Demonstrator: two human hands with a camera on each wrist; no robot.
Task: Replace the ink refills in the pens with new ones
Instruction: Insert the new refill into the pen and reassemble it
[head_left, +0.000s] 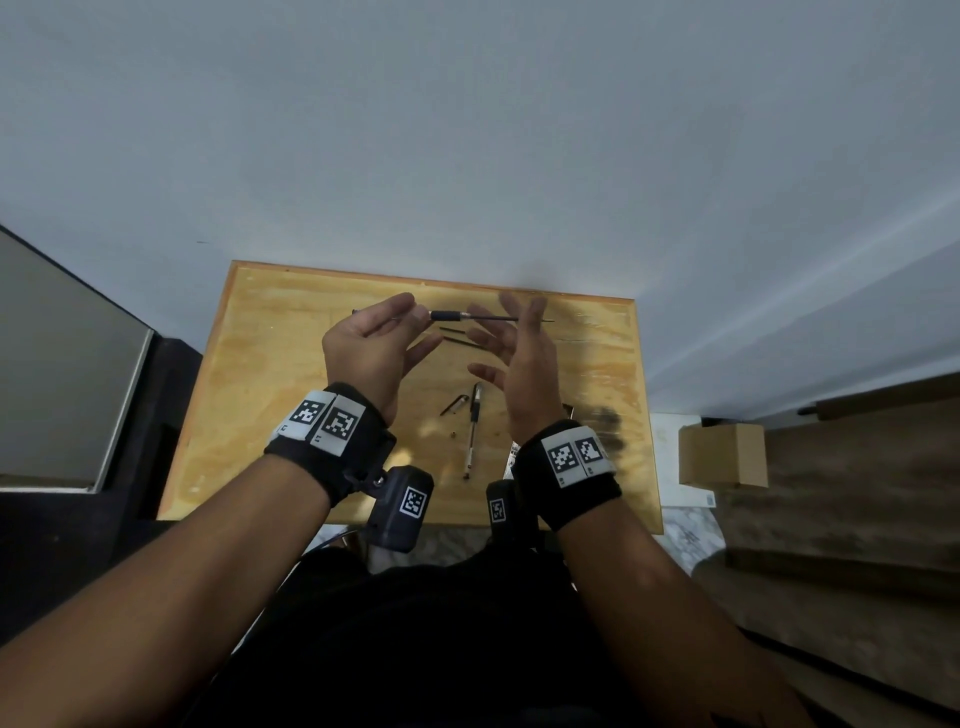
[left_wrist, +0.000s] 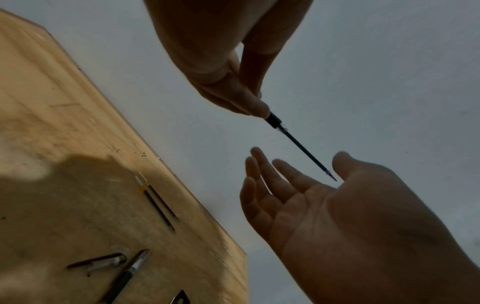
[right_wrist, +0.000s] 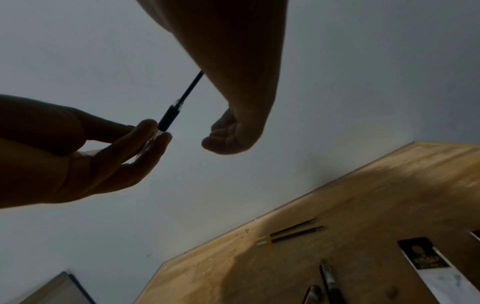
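Pale grey wall rises behind a small wooden table (head_left: 597, 415), seen from the head. Above the table's far edge, the left hand (head_left: 363, 353) pinches a pen barrel (head_left: 445, 315) with a refill (head_left: 493, 318) sticking out toward the right hand (head_left: 519, 358), whose fingers are spread and hold nothing. Two spare refills (head_left: 457, 336) lie on the table below the barrel; another pen (head_left: 472, 426) and a cap (head_left: 455, 404) lie nearer the person.

From the left wrist, the refill (left_wrist: 306, 152) tip hangs just beside the right hand's (left_wrist: 324, 216) thumb, apart from it.

From the right wrist, the left hand's fingertips (right_wrist: 155, 131) clamp the barrel (right_wrist: 168, 117) end. To do this step well, I judge the right hand should pinch the refill near the barrel and move it straight along the axis, without bending.
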